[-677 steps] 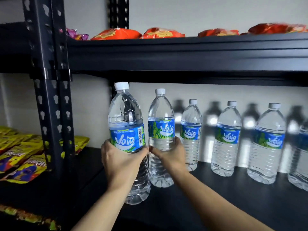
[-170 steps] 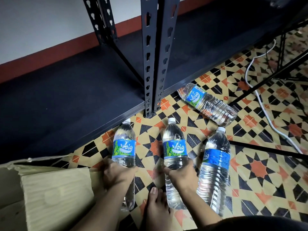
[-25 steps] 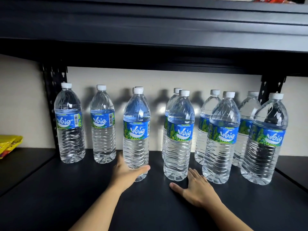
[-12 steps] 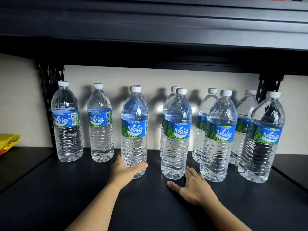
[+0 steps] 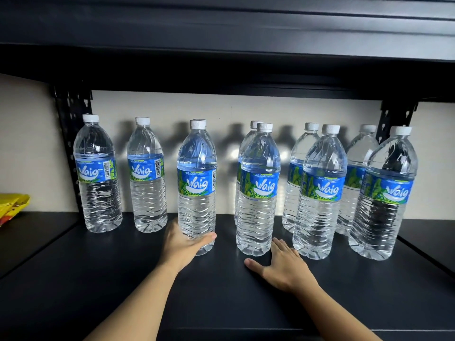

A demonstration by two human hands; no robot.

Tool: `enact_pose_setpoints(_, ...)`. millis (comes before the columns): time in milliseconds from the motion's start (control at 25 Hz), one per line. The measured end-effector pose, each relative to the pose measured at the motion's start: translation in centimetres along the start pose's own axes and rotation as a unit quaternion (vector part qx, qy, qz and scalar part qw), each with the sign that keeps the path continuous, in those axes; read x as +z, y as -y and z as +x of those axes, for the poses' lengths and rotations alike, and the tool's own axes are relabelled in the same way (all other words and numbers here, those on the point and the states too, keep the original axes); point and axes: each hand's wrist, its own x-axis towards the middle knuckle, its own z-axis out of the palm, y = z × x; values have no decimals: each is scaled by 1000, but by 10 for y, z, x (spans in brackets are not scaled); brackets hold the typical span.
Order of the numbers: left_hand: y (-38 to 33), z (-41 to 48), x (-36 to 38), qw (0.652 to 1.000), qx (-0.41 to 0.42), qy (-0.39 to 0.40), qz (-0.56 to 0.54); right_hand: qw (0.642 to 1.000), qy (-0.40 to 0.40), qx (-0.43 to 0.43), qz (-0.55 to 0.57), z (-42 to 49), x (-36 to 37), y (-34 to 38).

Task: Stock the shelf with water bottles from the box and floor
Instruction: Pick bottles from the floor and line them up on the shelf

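Black shelf [image 5: 73, 279] boards fill the view, with a second board [image 5: 221, 33] overhead that leaves a gap above the caps, and a pale wall [image 5: 32, 143] behind.

The left hand [image 5: 183, 244] grips the front bottle [image 5: 197, 188] low at its base: its thumb [image 5: 206, 238] lies across the front and the fingers curl round the far side. This bottle stands upright on the shelf, clear and full, with a ribbed lower half, a white cap and a blue-and-green "Waig" label.

The right hand [image 5: 283, 265] lies flat on the shelf and holds nothing. Its straight fingers [image 5: 280, 244] reach just beside the foot of the next bottle [image 5: 258, 190], into the gap between it and a third [image 5: 320, 193].

A fourth [image 5: 384, 195] ends the front row, near the shelf's right edge. Six more bottles [image 5: 146, 175] stand along the wall, two of them mostly hidden behind the front ones. The two leftmost have bare shelf in front of them.

A broad bare strip runs from the front row to the near edge. Perforated uprights [image 5: 71, 107] mark the rear corners of the bay. Yellow packets [image 5: 12, 205] lie in the bay to the left, well apart from the bottles.
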Motion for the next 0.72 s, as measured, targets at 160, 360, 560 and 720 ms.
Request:
enact_pose_setpoints(160,7,1,0,1000,-11,-2,4,1000,0,-1,-1,0,-1,0)
enact_pose_setpoints(360,3,1,1,1000,-8,-10,-6,1000,-1,2,2,0,-1,-1)
enact_pose_setpoints(560,3,-6,0,999,-49,0,-7,1000,-1,2,12,-1,-2,0)
enact_pose_setpoints(720,-11,-35,-4,997,-74,12,-21,999,-11,2,40,-9,-7,4)
